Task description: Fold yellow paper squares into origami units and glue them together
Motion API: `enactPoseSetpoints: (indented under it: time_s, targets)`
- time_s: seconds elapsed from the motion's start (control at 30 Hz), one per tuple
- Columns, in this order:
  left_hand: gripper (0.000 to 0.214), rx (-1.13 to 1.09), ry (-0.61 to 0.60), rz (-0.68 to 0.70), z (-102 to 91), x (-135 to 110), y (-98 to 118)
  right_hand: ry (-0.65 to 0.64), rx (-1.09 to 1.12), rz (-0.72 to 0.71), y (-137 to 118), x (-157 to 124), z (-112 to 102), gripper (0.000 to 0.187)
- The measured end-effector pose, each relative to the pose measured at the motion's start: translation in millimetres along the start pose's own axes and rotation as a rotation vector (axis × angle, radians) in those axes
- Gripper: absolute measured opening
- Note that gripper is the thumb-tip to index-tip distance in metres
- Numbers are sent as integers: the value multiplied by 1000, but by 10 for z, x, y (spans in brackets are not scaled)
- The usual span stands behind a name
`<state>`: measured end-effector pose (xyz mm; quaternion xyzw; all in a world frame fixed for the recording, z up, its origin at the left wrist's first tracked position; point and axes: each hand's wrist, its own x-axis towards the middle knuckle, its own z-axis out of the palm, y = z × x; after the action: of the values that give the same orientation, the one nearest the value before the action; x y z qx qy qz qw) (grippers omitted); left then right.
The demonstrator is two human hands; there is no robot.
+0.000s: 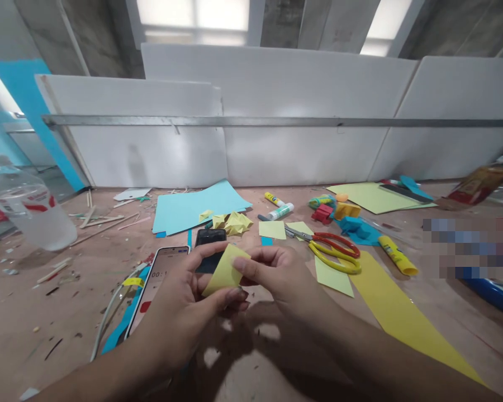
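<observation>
Both my hands hold a small yellow paper square (pixel 225 272) just above the table. My left hand (pixel 184 310) pinches its lower left edge between thumb and fingers. My right hand (pixel 276 273) pinches its right edge with curled fingers. The paper is bent upward between them. Under my left hand lies a phone (pixel 159 279) with a lit screen, and a small black device (pixel 210 240) sits just behind the paper.
Red-and-yellow scissors (pixel 333 251), glue sticks (pixel 279 211), folded yellow paper pieces (pixel 235 222), a light-blue sheet (pixel 193 207), a long yellow paper strip (pixel 398 312) and coloured scraps lie on the brown table (pixel 46 312). A plastic bottle (pixel 29 209) lies at left. White boards (pixel 276 111) stand behind.
</observation>
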<state>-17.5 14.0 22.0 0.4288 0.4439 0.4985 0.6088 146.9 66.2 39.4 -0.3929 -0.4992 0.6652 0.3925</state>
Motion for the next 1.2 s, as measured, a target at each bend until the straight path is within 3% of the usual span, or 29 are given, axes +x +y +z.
enactPoseSetpoints:
  time_s: [0.1, 0.27, 0.67, 0.83, 0.97, 1.13, 1.2]
  targets:
    - [84, 24, 14, 14, -9, 6, -12, -61, 28, 64, 29, -17, 1, 37]
    - [81, 40, 25, -15, 7, 14, -20, 8, 27, 84, 45, -50, 29, 39]
    - [72, 20, -20, -67, 22, 14, 26, 30, -26, 80, 11, -73, 56, 28]
    - [42, 18, -42, -59, 49, 18, 41, 61, -25, 91, 6, -86, 62, 30]
    - [30, 13, -29, -68, 43, 13, 17, 50, -42, 69, 19, -67, 40, 32]
    - [38, -121, -11, -15, 30, -2, -59, -75, -26, 92, 52, -57, 41, 34]
    - [41, -148, -6, -37, 40, -5, -65, -61, -65, 90, 39, -50, 29, 36]
